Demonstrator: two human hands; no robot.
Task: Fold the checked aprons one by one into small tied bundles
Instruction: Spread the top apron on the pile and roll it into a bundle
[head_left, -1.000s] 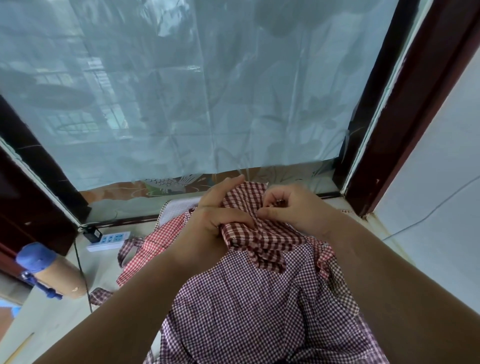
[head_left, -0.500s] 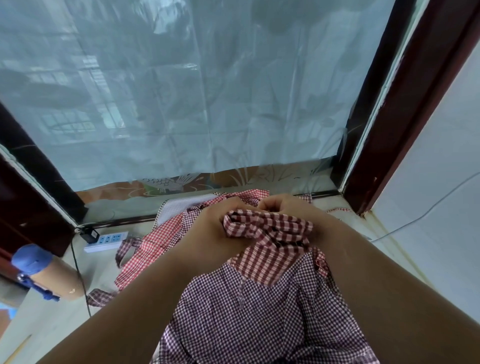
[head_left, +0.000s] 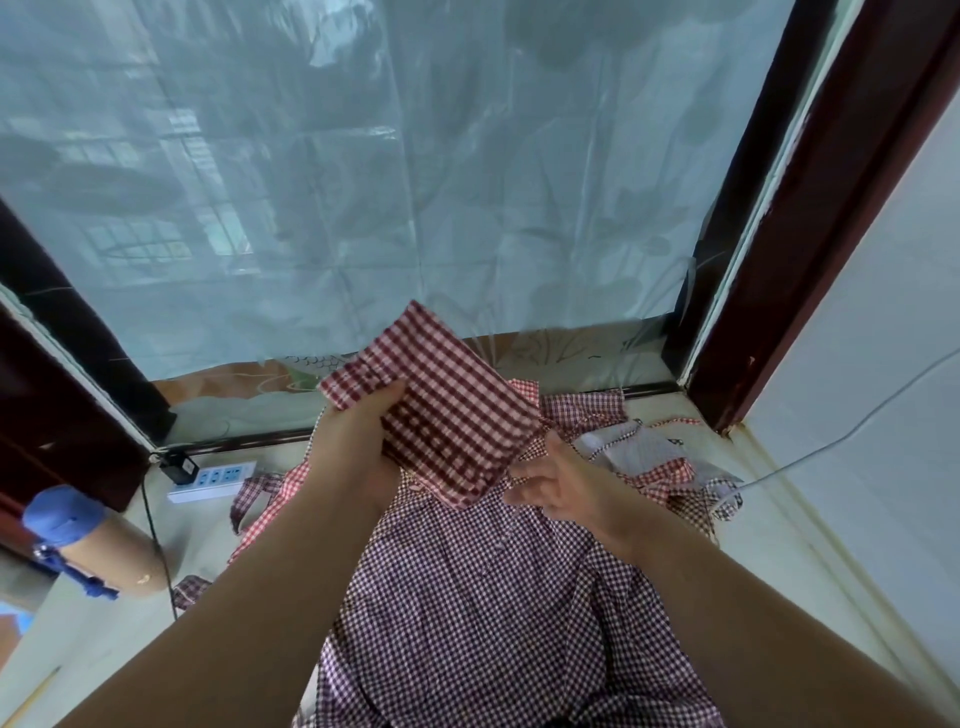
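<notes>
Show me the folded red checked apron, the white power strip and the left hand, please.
folded red checked apron (head_left: 457, 400), head view, middle of its upper face
white power strip (head_left: 214, 477), head view, its socket face
left hand (head_left: 353, 441), head view, back of the hand

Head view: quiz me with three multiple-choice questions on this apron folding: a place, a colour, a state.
1. Where is the white power strip? A) far left, by the window frame B) on the right wall C) in a drawer
2. What colour is the folded bundle? A) blue B) red-and-white checks C) plain green
3. What is the left hand doing? A) lying flat B) holding the folded bundle C) waving
Answers: A, it lies at the left beside the frame; B, its checks show; B, its thumb clamps the bundle's edge.
</notes>
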